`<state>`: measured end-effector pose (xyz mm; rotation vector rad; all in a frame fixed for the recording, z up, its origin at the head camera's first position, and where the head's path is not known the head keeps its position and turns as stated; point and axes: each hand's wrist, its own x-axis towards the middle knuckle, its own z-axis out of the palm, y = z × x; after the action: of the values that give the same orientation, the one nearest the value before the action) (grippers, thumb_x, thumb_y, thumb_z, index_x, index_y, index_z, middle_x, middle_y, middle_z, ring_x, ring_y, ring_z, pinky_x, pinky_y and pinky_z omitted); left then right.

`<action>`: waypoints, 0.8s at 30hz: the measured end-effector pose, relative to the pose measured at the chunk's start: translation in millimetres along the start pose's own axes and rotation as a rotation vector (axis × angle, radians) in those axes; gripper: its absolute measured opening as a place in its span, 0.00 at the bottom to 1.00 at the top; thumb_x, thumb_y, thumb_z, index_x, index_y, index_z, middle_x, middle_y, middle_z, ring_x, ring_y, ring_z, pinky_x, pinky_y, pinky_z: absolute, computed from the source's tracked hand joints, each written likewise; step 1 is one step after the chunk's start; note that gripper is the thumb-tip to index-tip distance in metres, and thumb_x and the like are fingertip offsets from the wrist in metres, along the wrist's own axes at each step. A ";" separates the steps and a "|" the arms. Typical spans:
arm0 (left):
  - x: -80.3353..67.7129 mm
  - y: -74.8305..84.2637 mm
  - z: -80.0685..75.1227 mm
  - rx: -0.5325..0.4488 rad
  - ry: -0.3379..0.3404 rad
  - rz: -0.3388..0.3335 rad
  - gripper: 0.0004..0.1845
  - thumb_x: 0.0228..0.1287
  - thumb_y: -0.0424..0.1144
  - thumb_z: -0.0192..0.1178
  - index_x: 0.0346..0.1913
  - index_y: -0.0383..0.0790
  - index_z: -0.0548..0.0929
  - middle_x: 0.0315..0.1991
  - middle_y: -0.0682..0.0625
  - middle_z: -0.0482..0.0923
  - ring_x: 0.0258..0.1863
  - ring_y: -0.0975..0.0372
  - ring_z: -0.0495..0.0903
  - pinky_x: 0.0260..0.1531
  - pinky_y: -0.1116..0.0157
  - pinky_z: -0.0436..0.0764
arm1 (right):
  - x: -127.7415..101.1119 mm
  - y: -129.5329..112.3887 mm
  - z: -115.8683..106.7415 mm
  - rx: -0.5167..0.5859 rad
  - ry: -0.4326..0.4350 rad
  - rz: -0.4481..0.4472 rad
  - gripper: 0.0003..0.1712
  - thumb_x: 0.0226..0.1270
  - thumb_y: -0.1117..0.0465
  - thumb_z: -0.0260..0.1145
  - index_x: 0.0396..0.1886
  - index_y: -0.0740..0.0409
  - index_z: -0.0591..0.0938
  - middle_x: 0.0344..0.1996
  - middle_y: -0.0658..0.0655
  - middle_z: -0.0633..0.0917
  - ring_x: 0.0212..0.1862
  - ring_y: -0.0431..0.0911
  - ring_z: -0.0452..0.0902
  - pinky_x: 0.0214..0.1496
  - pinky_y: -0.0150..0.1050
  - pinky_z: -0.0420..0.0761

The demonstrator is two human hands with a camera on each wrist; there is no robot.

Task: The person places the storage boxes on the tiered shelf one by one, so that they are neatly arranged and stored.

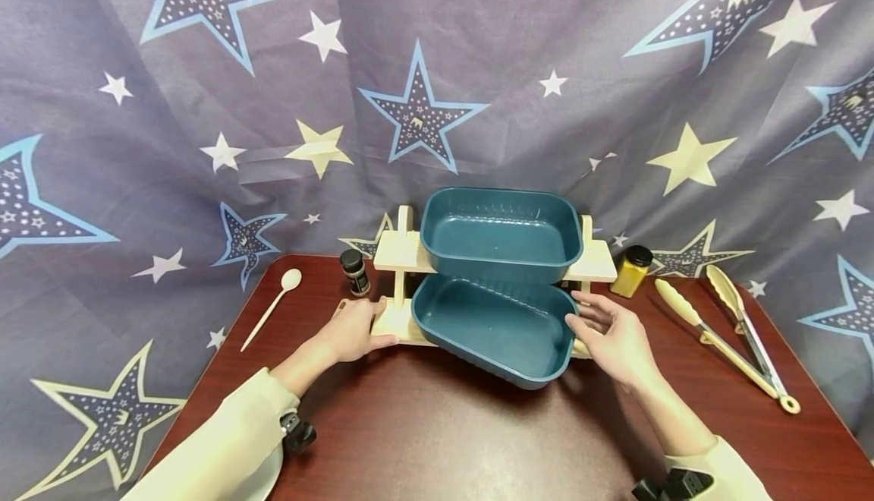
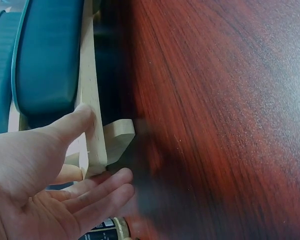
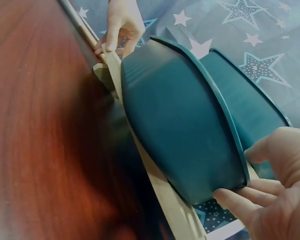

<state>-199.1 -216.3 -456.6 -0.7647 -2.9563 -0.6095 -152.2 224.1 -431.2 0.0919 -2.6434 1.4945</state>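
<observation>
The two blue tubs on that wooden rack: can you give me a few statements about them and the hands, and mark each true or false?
1. The lower blue tub sticks out past the front of the wooden rack. True.
2. The left hand is lifting the white spoon. False: it rests on the rack's left end; the spoon lies apart on the table.
3. The right hand touches the lower tub's right end. True.
4. The upper blue tub is full of food. False: it looks empty.
5. The tongs lie inside the lower tub. False: they lie on the table, far right.
</observation>
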 end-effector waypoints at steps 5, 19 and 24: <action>11.9 -45.8 38.3 0.020 0.011 -0.025 0.48 0.59 0.67 0.74 0.68 0.29 0.81 0.49 0.34 0.90 0.43 0.53 0.89 0.44 0.53 0.86 | -9.1 0.3 3.9 0.006 -0.012 -0.024 0.34 0.72 0.57 0.74 0.74 0.62 0.76 0.62 0.71 0.86 0.61 0.62 0.87 0.55 0.39 0.88; 0.0 12.5 -6.4 0.032 -0.040 -0.039 0.40 0.64 0.53 0.76 0.65 0.22 0.80 0.47 0.31 0.89 0.41 0.51 0.89 0.45 0.55 0.86 | -0.1 1.7 5.6 -0.022 -0.021 -0.012 0.32 0.77 0.63 0.67 0.77 0.62 0.73 0.64 0.73 0.84 0.64 0.64 0.84 0.57 0.33 0.86; 6.4 -19.9 15.3 0.040 -0.023 -0.006 0.45 0.65 0.64 0.72 0.68 0.27 0.80 0.48 0.34 0.90 0.44 0.51 0.89 0.47 0.53 0.86 | 2.5 1.9 4.6 -0.003 -0.023 0.003 0.32 0.78 0.60 0.67 0.78 0.60 0.73 0.65 0.72 0.84 0.65 0.63 0.84 0.53 0.22 0.81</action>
<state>-213.0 -223.5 -477.3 -0.7644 -2.9829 -0.5439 -155.2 221.1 -434.8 0.1056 -2.6654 1.4993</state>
